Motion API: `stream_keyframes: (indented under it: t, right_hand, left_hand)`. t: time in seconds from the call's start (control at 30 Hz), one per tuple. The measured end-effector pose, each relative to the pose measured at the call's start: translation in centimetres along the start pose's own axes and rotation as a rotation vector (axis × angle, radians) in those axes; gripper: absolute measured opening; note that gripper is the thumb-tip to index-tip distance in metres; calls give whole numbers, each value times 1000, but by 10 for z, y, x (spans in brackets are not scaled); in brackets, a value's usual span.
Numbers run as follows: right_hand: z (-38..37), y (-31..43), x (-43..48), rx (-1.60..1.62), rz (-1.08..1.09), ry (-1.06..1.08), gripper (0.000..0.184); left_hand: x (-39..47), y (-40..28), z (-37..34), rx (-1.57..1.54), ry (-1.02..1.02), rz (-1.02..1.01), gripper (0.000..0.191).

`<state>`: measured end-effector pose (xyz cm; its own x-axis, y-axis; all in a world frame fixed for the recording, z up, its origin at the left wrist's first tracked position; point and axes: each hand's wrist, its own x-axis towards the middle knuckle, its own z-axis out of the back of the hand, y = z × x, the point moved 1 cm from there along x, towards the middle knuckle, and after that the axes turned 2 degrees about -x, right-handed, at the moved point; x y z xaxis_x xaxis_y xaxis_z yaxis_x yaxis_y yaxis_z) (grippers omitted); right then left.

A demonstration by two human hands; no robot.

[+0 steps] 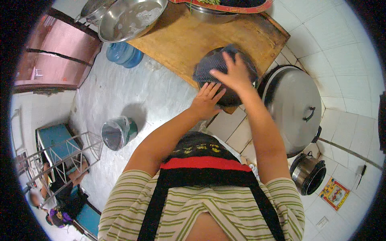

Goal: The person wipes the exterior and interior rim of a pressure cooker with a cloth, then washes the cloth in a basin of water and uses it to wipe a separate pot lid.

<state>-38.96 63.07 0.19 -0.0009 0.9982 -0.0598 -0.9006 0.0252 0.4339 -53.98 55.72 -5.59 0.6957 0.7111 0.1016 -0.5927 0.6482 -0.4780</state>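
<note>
A round dark pan or pot [232,98] stands at the near corner of a wooden table [178,39]. Over its top lies a dark, textured cloth [211,64]. My right hand [236,72] is over the cloth with its fingers spread; whether it presses on the cloth cannot be told. At the near left rim of the dark vessel, my left hand [208,101] is flat with fingers apart, its fingertips at the cloth's lower edge. Neither hand is closed around anything.
A metal basin of cloudy water [132,21] and a red-rimmed tray [235,9] are at the table's far side. To the right stands a large lidded pot [292,108]. A lined bin [132,132] and a blue water bottle [123,54] are on the floor; a person sits lower left.
</note>
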Motion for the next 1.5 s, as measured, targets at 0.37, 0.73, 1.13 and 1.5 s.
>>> stream_keyframes:
  t: [0.37, 0.73, 1.13, 1.5]
  right_hand:
    - [-5, -8, 52, -107, -33, 83, 47]
    - [9, -41, -20, -65, 279, -60, 46]
    - [-6, 14, 19, -332, 390, 81, 58]
    - [13, -27, -18, -355, 603, 20, 61]
  left_hand:
    - [3, 4, 8, 69, 57, -47, 73]
    - [5, 6, 5, 34, 55, -28, 80]
    - [5, 10, 4, -9, 53, -30, 82]
    - [-2, 6, 1, 37, 191, 56, 70]
